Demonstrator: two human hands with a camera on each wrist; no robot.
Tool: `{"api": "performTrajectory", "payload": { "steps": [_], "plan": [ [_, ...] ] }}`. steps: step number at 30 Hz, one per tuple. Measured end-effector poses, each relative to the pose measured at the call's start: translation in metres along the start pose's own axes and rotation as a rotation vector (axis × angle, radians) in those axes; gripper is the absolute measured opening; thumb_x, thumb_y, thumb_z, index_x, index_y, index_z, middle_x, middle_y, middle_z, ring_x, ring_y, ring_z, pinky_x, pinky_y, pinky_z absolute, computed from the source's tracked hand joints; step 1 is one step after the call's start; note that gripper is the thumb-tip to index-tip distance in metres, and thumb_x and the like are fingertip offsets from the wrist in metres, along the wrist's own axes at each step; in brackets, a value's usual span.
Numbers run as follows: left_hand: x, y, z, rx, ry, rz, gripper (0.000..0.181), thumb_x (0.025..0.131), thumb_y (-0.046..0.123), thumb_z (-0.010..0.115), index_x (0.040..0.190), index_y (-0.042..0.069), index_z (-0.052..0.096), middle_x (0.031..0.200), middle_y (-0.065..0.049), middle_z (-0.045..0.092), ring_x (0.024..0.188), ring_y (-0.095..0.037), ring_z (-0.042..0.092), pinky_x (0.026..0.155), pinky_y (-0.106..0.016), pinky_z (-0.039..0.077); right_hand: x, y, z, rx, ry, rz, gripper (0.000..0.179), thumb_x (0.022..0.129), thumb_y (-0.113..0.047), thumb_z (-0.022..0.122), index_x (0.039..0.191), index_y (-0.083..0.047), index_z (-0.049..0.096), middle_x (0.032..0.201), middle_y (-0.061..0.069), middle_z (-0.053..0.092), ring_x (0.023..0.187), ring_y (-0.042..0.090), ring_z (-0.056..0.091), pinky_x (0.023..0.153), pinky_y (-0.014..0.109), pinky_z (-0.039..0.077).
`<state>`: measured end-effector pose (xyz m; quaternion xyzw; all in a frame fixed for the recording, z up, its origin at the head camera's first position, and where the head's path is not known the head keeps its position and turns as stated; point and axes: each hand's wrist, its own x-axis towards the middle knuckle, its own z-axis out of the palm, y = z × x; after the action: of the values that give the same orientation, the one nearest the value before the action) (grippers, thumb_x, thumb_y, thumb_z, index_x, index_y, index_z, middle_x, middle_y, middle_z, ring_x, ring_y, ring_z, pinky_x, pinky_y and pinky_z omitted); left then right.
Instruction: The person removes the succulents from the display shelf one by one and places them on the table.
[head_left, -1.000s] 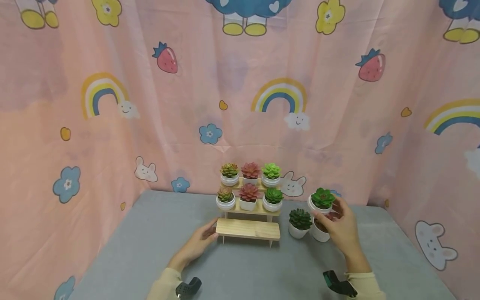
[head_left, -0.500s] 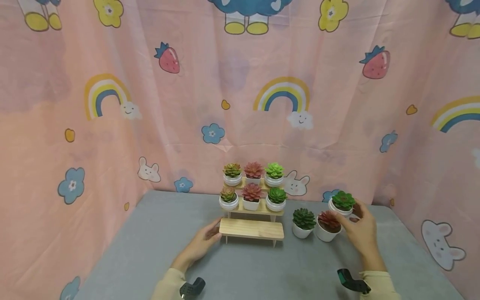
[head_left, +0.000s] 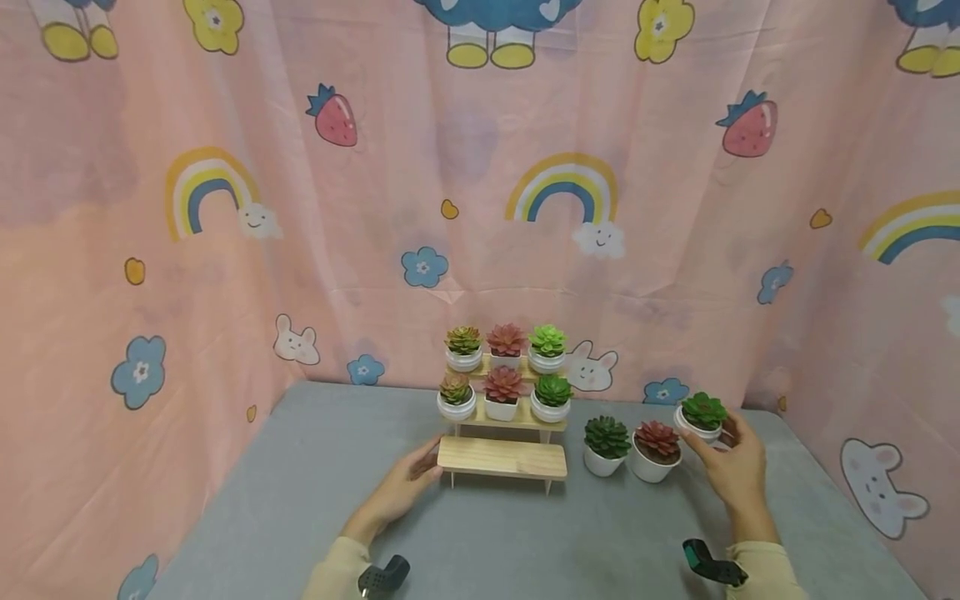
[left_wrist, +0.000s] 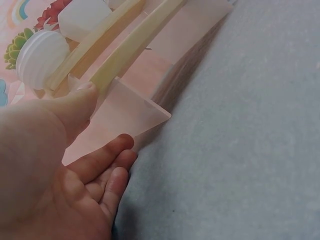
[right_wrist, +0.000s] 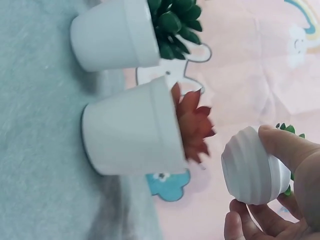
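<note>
In the head view my right hand (head_left: 735, 467) holds a green succulent in a ribbed white pot (head_left: 702, 417). The right wrist view shows the thumb and fingers around this pot (right_wrist: 252, 167), off the tabletop. My left hand (head_left: 401, 482) is at the left end of the lowest wooden shelf (head_left: 502, 458) of a tiered stand. In the left wrist view its thumb touches the board's end, and the other fingers (left_wrist: 107, 157) lie relaxed by the clear support panel (left_wrist: 127, 112). A dark green succulent (head_left: 606, 446) and a red succulent (head_left: 656, 450), in smooth white pots, stand between the stand and my right hand.
Several potted succulents stand on the stand's two upper shelves, including a pink one (head_left: 502, 392) and a green one (head_left: 552, 398) on the middle shelf. The grey tabletop (head_left: 480, 550) meets a pink printed curtain (head_left: 360, 217) behind.
My right hand has carried the green potted succulent to the right and slightly down, uncovering the red succulent. My left hand keeps its place at the shelf's end.
</note>
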<state>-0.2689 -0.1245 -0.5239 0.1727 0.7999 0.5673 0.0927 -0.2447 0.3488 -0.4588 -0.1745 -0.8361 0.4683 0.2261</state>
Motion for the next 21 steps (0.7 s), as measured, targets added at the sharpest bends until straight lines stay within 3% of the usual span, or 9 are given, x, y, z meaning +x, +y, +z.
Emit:
{"api": "performTrajectory", "payload": {
  "steps": [5, 8, 10, 12, 21],
  "plan": [
    [-0.001, 0.0, 0.0, -0.007, 0.005, -0.028, 0.063, 0.105, 0.033, 0.055, 0.16, 0.012, 0.032, 0.148, -0.027, 0.051, 0.141, -0.046, 0.045, 0.117, -0.064, 0.034, 0.003, 0.012, -0.001, 0.0, -0.016, 0.033, 0.076, 0.094, -0.017, 0.072, 0.156, -0.001, 0.032, 0.148, 0.033, 0.044, 0.129, 0.042, 0.048, 0.072, 0.003, 0.035],
    [-0.001, -0.001, 0.0, -0.011, 0.005, -0.021, 0.063, 0.105, 0.032, 0.056, 0.159, 0.012, 0.032, 0.148, -0.027, 0.051, 0.141, -0.046, 0.045, 0.117, -0.064, 0.034, 0.004, 0.018, -0.002, -0.01, -0.033, 0.057, 0.078, 0.094, -0.017, 0.071, 0.157, 0.0, 0.029, 0.15, 0.036, 0.04, 0.134, 0.047, 0.045, 0.093, 0.026, 0.048],
    [0.0, -0.001, 0.001, -0.005, 0.002, -0.01, 0.063, 0.105, 0.031, 0.055, 0.159, 0.011, 0.032, 0.147, -0.027, 0.052, 0.14, -0.045, 0.046, 0.117, -0.063, 0.034, 0.006, 0.021, -0.002, -0.019, -0.041, 0.071, 0.079, 0.094, -0.016, 0.071, 0.158, 0.001, 0.027, 0.151, 0.037, 0.038, 0.136, 0.051, 0.043, 0.103, 0.048, 0.047],
    [0.0, -0.002, 0.001, 0.003, 0.001, -0.002, 0.063, 0.105, 0.031, 0.055, 0.159, 0.011, 0.032, 0.147, -0.027, 0.053, 0.14, -0.045, 0.047, 0.117, -0.063, 0.035, 0.007, 0.026, -0.002, -0.025, -0.045, 0.083, 0.079, 0.094, -0.014, 0.07, 0.157, 0.003, 0.026, 0.151, 0.039, 0.037, 0.137, 0.054, 0.041, 0.11, 0.062, 0.04],
    [-0.001, -0.004, -0.001, 0.019, -0.008, 0.01, 0.063, 0.105, 0.032, 0.054, 0.159, 0.01, 0.031, 0.147, -0.028, 0.052, 0.139, -0.046, 0.048, 0.115, -0.063, 0.036, 0.011, 0.044, 0.0, -0.06, -0.065, 0.149, 0.078, 0.093, -0.011, 0.069, 0.155, 0.008, 0.025, 0.148, 0.042, 0.035, 0.134, 0.055, 0.04, 0.111, 0.063, 0.036]
  ]
}}
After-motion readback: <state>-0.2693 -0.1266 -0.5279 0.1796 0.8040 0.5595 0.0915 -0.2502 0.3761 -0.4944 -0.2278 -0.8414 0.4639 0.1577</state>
